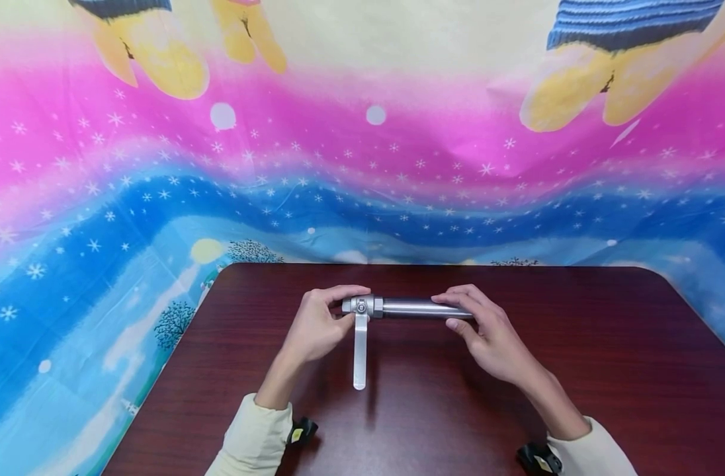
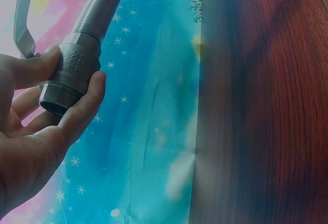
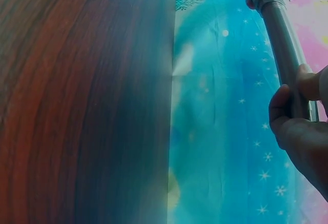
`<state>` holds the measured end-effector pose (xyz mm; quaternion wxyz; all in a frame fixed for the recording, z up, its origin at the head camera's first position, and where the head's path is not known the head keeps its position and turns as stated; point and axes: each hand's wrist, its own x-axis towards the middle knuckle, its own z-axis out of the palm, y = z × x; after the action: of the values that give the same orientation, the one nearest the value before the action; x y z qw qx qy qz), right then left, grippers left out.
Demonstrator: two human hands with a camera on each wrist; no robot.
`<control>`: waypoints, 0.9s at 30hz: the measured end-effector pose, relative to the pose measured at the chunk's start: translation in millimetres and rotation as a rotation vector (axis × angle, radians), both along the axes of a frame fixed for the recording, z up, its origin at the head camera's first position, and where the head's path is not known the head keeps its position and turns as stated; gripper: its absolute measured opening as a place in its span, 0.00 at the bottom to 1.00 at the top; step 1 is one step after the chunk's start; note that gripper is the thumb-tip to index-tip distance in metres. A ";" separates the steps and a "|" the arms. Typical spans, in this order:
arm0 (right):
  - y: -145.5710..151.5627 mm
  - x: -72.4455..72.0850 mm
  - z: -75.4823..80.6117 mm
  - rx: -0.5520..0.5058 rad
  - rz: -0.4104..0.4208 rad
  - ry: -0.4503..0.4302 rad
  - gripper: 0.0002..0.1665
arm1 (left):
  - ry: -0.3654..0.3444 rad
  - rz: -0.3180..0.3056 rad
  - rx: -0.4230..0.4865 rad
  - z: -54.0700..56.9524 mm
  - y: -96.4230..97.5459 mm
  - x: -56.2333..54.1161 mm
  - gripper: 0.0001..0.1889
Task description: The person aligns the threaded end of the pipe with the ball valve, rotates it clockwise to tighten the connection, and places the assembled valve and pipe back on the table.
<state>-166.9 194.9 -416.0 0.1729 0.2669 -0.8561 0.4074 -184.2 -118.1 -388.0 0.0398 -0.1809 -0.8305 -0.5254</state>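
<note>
My left hand [image 1: 317, 325] pinches the valve [image 1: 367, 305]; my right hand [image 1: 492, 340] pinches the pipe [image 1: 411, 308]. They're joined already, but I can't tell how tight.

The person, I see, wears a garment of pale cream cloth, whose left sleeve [image 1: 252, 430] and right sleeve [image 1: 595, 453] both finish in a plain edge, while the left hand [image 1: 321, 325] and the right hand [image 1: 495, 340] are bare. Close to the sleeve edges, the left wrist camera [image 1: 303, 428] is black with a yellow patch, and the right wrist camera [image 1: 536, 459], also black, carries a small yellowish mark.
</note>
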 end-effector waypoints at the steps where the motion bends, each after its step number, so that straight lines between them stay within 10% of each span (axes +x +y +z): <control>1: 0.1 -0.1 -0.2 0.000 -0.001 0.000 0.29 | 0.000 0.001 -0.001 0.4 0.0 0.2 0.25; 27: -2.7 3.0 -1.8 0.029 -0.016 0.041 0.35 | 0.028 0.010 -0.018 1.9 0.3 1.3 0.25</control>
<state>-163.9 192.2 -417.8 0.1895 0.2709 -0.8604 0.3879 -183.0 -117.8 -386.0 0.0525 -0.1844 -0.8355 -0.5150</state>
